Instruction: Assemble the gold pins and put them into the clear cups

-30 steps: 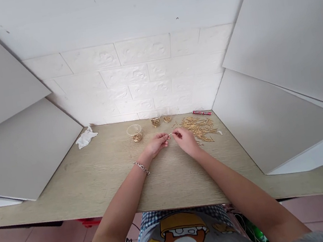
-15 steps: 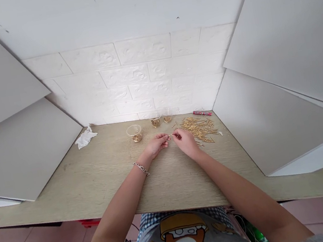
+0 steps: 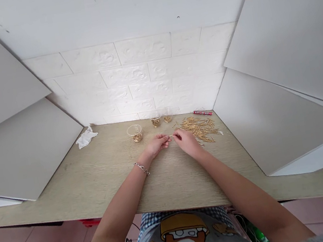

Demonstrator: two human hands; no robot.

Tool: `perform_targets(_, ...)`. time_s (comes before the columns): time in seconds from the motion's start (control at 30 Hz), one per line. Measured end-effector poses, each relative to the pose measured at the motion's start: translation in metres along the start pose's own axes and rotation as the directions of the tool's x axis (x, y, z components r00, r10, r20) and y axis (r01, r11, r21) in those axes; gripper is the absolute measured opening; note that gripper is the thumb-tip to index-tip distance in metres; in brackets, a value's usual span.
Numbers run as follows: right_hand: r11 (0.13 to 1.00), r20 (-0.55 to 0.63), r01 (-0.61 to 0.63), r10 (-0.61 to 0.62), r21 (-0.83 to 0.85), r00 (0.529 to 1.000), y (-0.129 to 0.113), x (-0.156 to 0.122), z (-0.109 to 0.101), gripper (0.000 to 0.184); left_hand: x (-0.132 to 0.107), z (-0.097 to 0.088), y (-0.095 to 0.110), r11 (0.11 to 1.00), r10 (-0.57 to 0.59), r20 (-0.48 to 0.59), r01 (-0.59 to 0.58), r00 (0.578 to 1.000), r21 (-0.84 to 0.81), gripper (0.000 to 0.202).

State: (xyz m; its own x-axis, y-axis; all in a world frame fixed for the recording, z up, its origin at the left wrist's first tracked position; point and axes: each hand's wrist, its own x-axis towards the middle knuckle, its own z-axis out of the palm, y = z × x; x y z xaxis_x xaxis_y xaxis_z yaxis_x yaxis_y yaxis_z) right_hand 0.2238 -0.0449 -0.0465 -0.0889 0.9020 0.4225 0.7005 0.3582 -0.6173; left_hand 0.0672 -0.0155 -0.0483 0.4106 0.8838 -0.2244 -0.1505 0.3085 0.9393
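My left hand [image 3: 158,145] is closed in a pinch, with its fingertips on one end of a thin gold-coloured stick [image 3: 171,136]. From the other side my right hand [image 3: 184,140] pinches the same small piece, fingers closed. The two hands nearly meet above the table. Just beyond my right hand spreads a pile of thin gold sticks [image 3: 201,127]. Left of my left hand stands a clear plastic cup [image 3: 134,131] with small gold parts in its bottom. Exactly what the fingertips cover is too small to make out.
Two more clear cups, one with darker gold pieces [image 3: 156,122] and one beside it [image 3: 167,118], stand by the wall. A red pen [image 3: 202,112] lies at the back right, a crumpled white tissue [image 3: 86,137] at the back left. Grey panels [image 3: 289,117] flank the table [image 3: 171,185].
Both hands stay in almost the same place, still pinching the stick. A little more of it shows between the fingertips; the whole view has shifted very slightly.
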Motion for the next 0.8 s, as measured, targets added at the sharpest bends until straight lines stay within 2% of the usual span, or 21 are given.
perform_targets(0.1,0.996,0.046,0.064,-0.061,-0.057,0.997,0.0,0.001,-0.005,0.016,-0.001,0.002,0.0,0.998,0.023,0.003,-0.023,1.0,0.059,0.015)
perform_targets(0.2,0.997,0.082,0.071,-0.068,-0.032,0.994,0.0,0.002,-0.008,0.016,-0.001,0.002,0.0,0.993,0.043,0.001,-0.043,0.999,0.114,0.017)
perform_targets(0.4,0.985,0.07,-0.113,0.104,0.133,0.992,-0.001,0.002,-0.004,0.013,-0.001,0.003,-0.001,0.992,0.053,-0.016,-0.05,0.998,0.118,0.019)
perform_targets(0.47,0.977,0.034,-0.132,0.128,0.169,0.991,-0.001,0.002,0.0,0.013,-0.001,0.003,-0.002,0.991,0.057,-0.021,-0.054,0.998,0.119,0.02)
perform_targets(0.6,0.995,-0.037,-0.048,0.052,0.083,0.998,0.0,0.0,0.005,0.015,-0.001,0.005,-0.002,0.983,0.084,-0.027,-0.078,0.996,0.168,0.019)
perform_targets(0.7,0.998,-0.004,0.046,-0.046,-0.042,0.999,-0.001,-0.001,0.003,0.016,-0.003,0.007,-0.001,0.958,0.129,-0.043,-0.113,0.991,0.264,0.018)
perform_targets(0.8,0.988,0.055,0.096,-0.09,-0.123,0.994,-0.004,-0.002,-0.003,0.018,-0.005,0.008,0.002,0.916,0.181,-0.045,-0.152,0.982,0.372,0.018)
